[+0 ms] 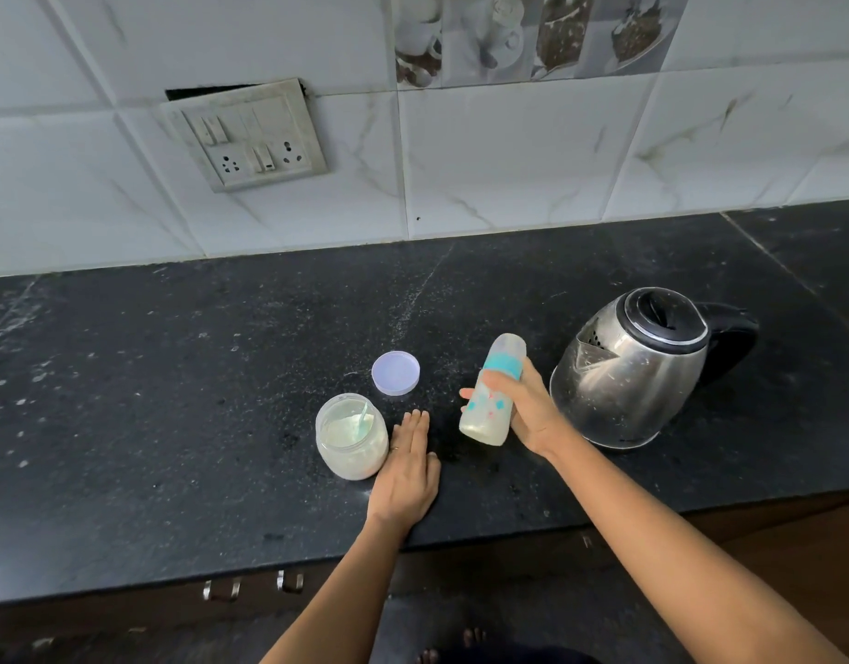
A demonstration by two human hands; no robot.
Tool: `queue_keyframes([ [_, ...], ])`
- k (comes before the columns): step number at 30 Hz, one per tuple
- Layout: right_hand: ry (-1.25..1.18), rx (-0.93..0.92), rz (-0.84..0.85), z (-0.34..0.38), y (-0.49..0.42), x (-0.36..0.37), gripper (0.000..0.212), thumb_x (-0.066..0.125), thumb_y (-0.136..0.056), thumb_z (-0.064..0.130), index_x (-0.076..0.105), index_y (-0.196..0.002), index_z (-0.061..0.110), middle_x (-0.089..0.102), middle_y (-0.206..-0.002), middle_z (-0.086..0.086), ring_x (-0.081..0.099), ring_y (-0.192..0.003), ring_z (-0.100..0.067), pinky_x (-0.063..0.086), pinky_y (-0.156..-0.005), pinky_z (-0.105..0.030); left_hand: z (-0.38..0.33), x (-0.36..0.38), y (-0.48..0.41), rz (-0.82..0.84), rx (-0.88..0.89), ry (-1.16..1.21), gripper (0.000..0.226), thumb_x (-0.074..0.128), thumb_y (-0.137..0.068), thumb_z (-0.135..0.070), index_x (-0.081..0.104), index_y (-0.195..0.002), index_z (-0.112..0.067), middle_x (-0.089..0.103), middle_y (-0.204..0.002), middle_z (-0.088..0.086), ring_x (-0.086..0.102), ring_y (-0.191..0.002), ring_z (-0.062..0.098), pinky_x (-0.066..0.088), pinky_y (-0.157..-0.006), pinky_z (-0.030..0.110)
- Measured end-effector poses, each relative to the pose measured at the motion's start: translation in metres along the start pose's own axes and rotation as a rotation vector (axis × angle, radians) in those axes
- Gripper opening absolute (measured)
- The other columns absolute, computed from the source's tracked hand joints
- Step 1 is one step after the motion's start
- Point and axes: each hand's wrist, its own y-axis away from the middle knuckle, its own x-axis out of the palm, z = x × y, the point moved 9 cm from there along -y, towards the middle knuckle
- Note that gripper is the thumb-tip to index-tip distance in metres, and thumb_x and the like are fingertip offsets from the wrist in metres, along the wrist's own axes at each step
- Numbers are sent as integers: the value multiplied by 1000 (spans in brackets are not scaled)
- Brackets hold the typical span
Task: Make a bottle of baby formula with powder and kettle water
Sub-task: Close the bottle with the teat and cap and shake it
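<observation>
My right hand grips a baby bottle with a teal collar and clear cap, held tilted just above the black counter; it holds milky liquid and looks blurred. My left hand lies flat on the counter, fingers together, its edge touching an open plastic jar of pale formula powder with a scoop standing in it. The jar's lilac lid lies flat behind the jar. A steel kettle with a black lid and handle stands right of the bottle, close to my right hand.
The black stone counter runs the frame's full width; its front edge is near my forearms. A white tiled wall with a switch and socket plate rises behind. Cabinet handles and bare toes show below the edge.
</observation>
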Motion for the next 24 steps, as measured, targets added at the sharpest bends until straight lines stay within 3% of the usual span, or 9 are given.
queue_keyframes([
  [3,-168,112,24,-7,-3,10,63,71,-75,31,43,-132,24,60,-124,-11,63,-70,-23,57,-63,-38,0,1,-1,7,14,-2,60,31,-95,-25,24,-151,-4,25,-158,11,15,-148,22,-8,-117,21],
  [5,-338,188,-16,-13,-6,13,57,60,-86,49,45,-133,20,60,-118,-10,58,-68,-18,56,-62,-35,-1,0,-2,9,10,5,60,28,-95,-27,25,-150,-6,26,-157,10,16,-148,22,-8,-117,21],
  [7,-519,224,-48,-17,-8,12,52,48,-91,56,51,-125,17,54,-104,-9,59,-81,-22,56,-78,-49,-2,-2,-1,0,17,-1,63,20,-93,-31,28,-149,-6,28,-156,11,18,-147,23,-7,-117,22],
  [10,-624,216,76,-16,-4,22,49,60,-87,34,48,-130,13,52,-102,-14,65,-96,-37,48,-83,-68,-4,-1,-1,-3,34,-42,66,16,-90,-32,32,-147,-3,32,-154,14,23,-146,27,-6,-117,25],
  [13,-577,222,204,-15,-1,28,80,90,-54,29,50,-119,4,58,-90,-13,68,-72,-23,59,-62,-40,-5,-1,0,-10,45,-71,65,16,-91,-30,34,-146,-1,34,-152,16,26,-145,30,-4,-117,32],
  [15,-699,241,259,-11,3,40,78,96,-44,29,51,-102,4,57,-81,-11,64,-58,-18,58,-51,-31,-6,-2,0,-8,52,-89,66,14,-91,-31,34,-146,-1,33,-153,17,24,-145,29,-6,-116,31],
  [17,-808,164,121,-7,-4,37,65,89,-59,28,50,-105,5,56,-100,-14,67,-69,-23,58,-54,-34,-6,-1,-1,-4,48,-88,65,14,-91,-31,34,-146,-1,33,-153,17,23,-146,28,-6,-116,30],
  [19,-839,98,-30,-8,-11,27,61,71,-82,36,47,-128,4,50,-129,-18,67,-92,-30,59,-60,-38,-5,0,-2,7,41,-90,61,18,-93,-28,35,-145,0,34,-152,18,25,-145,30,-3,-117,31],
  [24,-765,248,371,-14,0,56,62,81,-71,26,45,-117,5,62,-97,-15,65,-63,-23,57,-53,-32,-5,4,-1,14,55,-146,55,29,-93,-25,45,-137,4,47,-142,23,41,-136,36,13,-115,45],
])
